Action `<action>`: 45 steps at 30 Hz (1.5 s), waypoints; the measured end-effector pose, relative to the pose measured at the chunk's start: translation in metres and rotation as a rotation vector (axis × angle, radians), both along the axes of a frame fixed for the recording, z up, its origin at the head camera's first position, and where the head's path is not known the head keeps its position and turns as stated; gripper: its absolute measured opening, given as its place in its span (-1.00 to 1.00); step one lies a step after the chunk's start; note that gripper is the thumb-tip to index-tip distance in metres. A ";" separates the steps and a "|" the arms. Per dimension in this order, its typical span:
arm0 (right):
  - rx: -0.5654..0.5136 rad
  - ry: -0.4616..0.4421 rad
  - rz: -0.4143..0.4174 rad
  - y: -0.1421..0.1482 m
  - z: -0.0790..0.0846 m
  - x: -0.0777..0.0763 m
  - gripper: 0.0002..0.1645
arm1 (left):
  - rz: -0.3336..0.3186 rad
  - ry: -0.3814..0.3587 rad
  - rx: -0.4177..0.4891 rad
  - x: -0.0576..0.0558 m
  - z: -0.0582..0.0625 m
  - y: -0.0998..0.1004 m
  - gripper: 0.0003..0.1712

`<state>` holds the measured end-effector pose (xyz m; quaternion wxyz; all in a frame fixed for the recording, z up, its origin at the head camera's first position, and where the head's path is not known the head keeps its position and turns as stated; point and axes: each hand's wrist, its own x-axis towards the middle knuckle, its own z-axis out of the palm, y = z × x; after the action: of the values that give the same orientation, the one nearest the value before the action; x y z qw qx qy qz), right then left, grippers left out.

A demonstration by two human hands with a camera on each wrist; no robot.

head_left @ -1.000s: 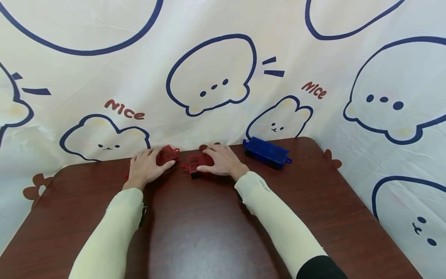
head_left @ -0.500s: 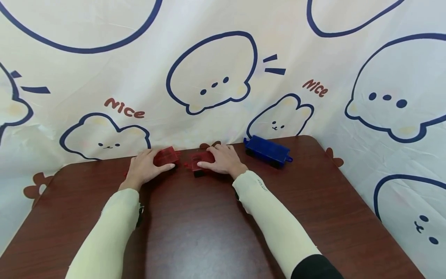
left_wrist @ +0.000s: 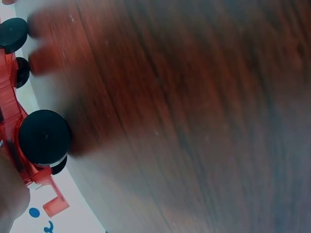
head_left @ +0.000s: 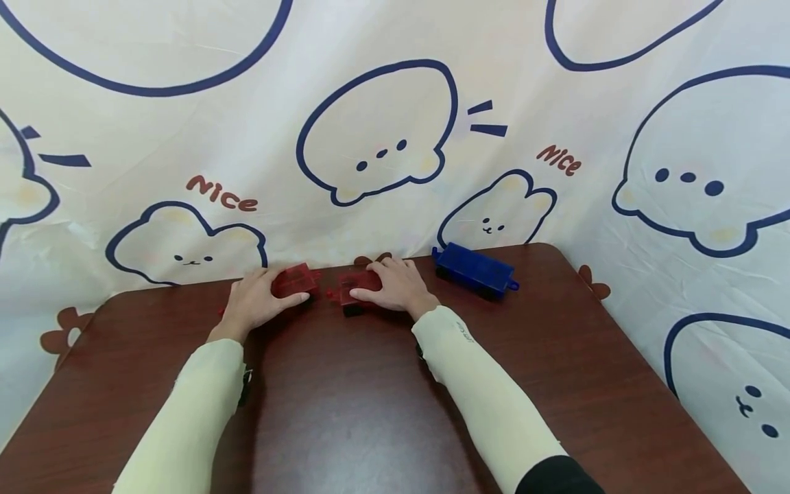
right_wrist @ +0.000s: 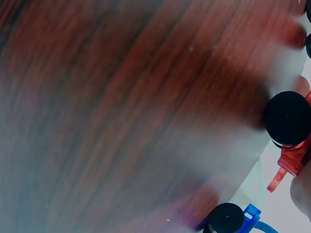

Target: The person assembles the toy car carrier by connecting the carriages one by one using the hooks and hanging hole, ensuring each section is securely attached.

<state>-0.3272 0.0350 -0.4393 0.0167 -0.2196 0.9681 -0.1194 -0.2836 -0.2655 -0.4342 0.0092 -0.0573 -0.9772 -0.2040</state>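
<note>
Two red toy cars sit at the far edge of the desk (head_left: 370, 398), one under each hand, with a narrow gap of bare wood between them. Furthest left, the left hand (head_left: 253, 299) lies over the left red car (head_left: 297, 280), thumb along its near side and fingers curled across the top, so it grips that car; the car's free end, with a small hook, points right toward its partner. In the left wrist view the same car (left_wrist: 14, 141) shows black wheels (left_wrist: 44, 137) resting on the wood and a hook-shaped coupler low at its end.

Across the gap, the right red car (head_left: 353, 287) is held the same way by the right hand (head_left: 398, 285), fingers draped over the roof and thumb at the near side, its exposed end facing left. The right wrist view shows its wheel (right_wrist: 287, 118) on the desk and its red coupler tab (right_wrist: 282, 172) sticking out.

Both cars lie with their long axes roughly in one line, running left to right along the back edge, coupler ends facing each other but not touching. Each hand is equally close to its own car.

Well to the right, untouched, stands a blue car (head_left: 474, 269), angled slightly, nearer the right hand. Behind everything hangs a cartoon-printed cloth (head_left: 382, 137).
</note>
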 end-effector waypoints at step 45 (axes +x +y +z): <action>-0.067 0.008 0.049 0.004 0.002 -0.001 0.22 | -0.009 -0.035 0.250 0.017 0.009 -0.004 0.08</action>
<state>-0.3281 0.0394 -0.4371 0.0084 -0.2442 0.9579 -0.1505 -0.2662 -0.2698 -0.4256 -0.0017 -0.0565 -0.9439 -0.3253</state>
